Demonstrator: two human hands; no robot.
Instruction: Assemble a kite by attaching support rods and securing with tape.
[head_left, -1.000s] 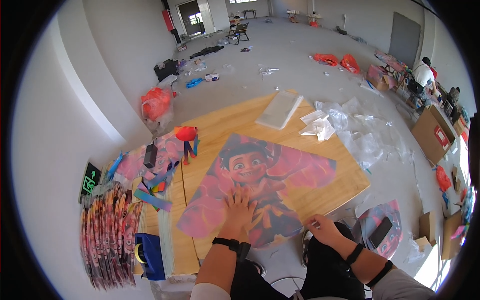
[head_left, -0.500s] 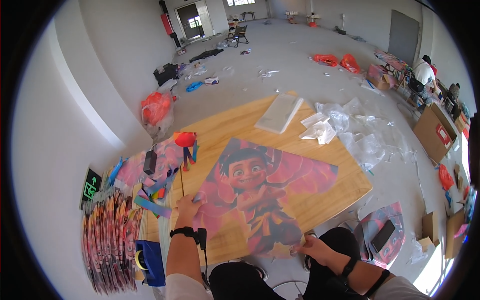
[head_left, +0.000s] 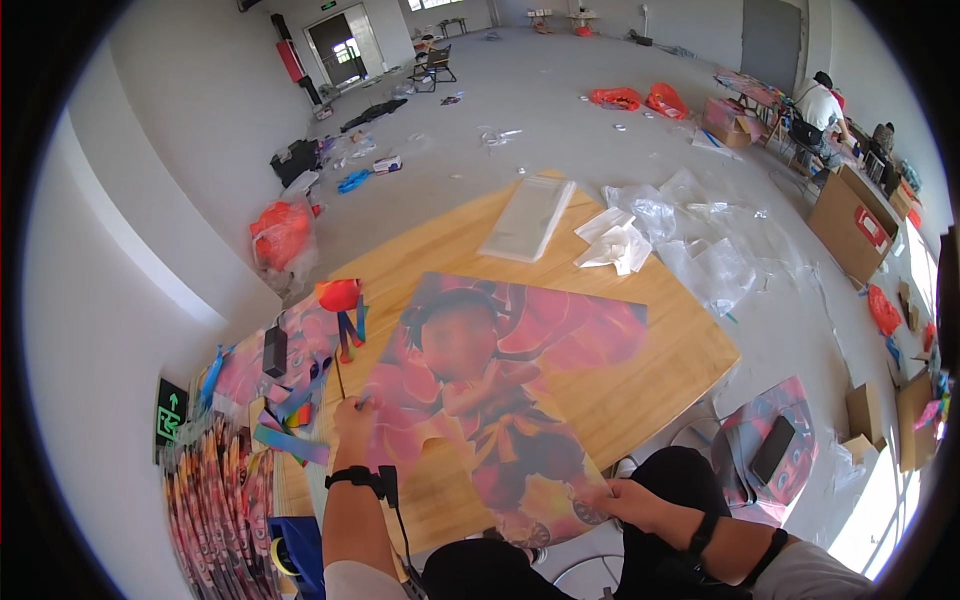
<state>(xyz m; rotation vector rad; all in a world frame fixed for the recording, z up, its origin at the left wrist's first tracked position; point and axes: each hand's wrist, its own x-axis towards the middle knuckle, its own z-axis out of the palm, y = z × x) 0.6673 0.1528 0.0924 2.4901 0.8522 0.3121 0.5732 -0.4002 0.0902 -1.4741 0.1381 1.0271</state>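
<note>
A thin printed sheet, roughly kite-shaped, lies spread over the wooden table. It bears a cartoon figure in black and orange among pink petals. My left hand closes on the sheet's left edge, thumb on top. At the lower corner my right hand pinches the sheet, and that end hangs past the near table edge above my knees. Left of the left hand are rainbow ribbons and a red piece with ribbon tails. Both wrists wear black straps.
A clear plastic case and crumpled white paper lie at the table's far side. Many folded prints stand at left near a blue tape dispenser. At right, a phone rests on prints. Plastic wrap litters the floor.
The whole view has shifted left. Against the table, the sheet's lower corner has come slightly right and toward me with my right hand. Both hands keep their hold.
</note>
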